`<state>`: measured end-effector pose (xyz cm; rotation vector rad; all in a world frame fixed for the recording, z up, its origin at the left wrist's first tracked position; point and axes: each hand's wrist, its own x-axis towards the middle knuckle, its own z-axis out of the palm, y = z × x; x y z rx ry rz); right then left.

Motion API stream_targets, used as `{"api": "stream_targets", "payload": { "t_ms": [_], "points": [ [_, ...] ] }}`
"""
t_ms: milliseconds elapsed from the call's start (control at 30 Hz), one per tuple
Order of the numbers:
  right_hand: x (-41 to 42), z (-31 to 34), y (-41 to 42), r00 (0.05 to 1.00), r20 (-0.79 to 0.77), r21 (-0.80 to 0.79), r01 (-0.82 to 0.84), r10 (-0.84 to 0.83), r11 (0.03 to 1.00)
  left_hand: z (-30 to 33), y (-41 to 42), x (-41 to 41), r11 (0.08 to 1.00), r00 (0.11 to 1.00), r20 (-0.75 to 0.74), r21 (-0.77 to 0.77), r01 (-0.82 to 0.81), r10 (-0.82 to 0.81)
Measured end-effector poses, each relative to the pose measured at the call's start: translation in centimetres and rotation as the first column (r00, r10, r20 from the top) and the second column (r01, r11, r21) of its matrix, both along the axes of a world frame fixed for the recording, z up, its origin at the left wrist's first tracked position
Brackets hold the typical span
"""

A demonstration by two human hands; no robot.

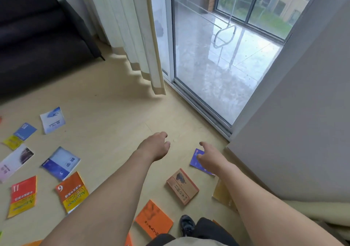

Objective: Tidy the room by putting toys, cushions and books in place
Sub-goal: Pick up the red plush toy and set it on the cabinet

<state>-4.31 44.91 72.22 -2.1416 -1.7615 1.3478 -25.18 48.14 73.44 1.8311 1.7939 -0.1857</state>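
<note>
Books lie scattered over the floor (113, 113): we see a red book (23, 195) far left, then an orange book (72, 191) (marked 6). Our left hand (155, 145) hovers with loose fingers, holding nothing. A brown book (182, 186) lies between our arms, and our right hand (210, 157) reaches, fingers spread, over a purple book (197, 160).
</note>
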Motion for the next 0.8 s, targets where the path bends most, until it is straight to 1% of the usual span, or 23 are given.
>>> {"api": "stream_targets", "payload": {
  "t_ms": [167, 333, 467, 567, 667, 800],
  "points": [
    [-2.0, 2.0, 6.0, 0.997, 0.024, 0.072, -0.070, 0.069, 0.995, 2.3, 4.9, -1.5, 0.996, 0.999, 0.018, 0.078, -0.038, 0.037],
    [-6.1, 3.6, 11.3, 0.985, 0.056, 0.113, -0.166, 0.161, 0.980, 3.5, 8.5, -6.2, 0.991, 0.994, -0.004, 0.073, -0.113, 0.114],
    [-10.2, 3.5, 15.6, 0.975, 0.078, 0.125, -0.217, 0.209, 0.968, 3.6, 11.8, -10.7, 0.982, 0.985, 0.000, 0.076, -0.172, 0.173],
    [-14.7, 2.7, 19.5, 0.970, 0.080, 0.122, -0.237, 0.228, 0.964, 2.7, 15.2, -15.0, 0.977, 0.980, 0.015, 0.074, -0.201, 0.201],
    [-20.3, 1.6, 24.1, 0.970, 0.064, 0.130, -0.241, 0.234, 0.962, 1.4, 19.4, -19.9, 0.978, 0.980, 0.015, 0.070, -0.197, 0.196],
    [-28.9, 1.1, 30.9, 0.968, 0.052, 0.098, -0.249, 0.245, 0.963, 0.5, 25.8, -28.7, 0.978, 0.979, 0.003, 0.030, -0.205, 0.205]
  ]
}}
